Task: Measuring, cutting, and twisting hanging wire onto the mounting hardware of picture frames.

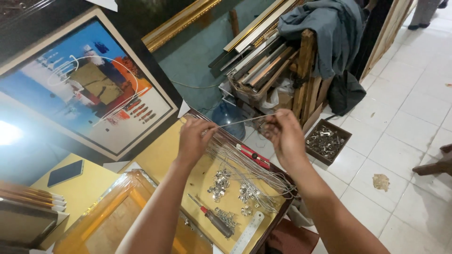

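Note:
My left hand (194, 138) and my right hand (284, 134) hold the two ends of a thin silvery wire (245, 120) stretched taut between them, above a yellow board (162, 153). Below the hands, a bundle of more wires (245, 171) fans across the board. Small piles of metal hangers (219, 183) lie on the board, beside a red utility knife (253, 155), a screwdriver with a dark handle (214, 220) and a steel ruler (248, 233).
A large framed abstract painting (89, 89) leans at the left. A phone (65, 172) lies on a yellow sheet. A wrapped gold frame (113, 214) lies at the bottom. Frame mouldings (259, 61) are stacked behind, with a box of metal fittings (327, 141) on the white tiled floor.

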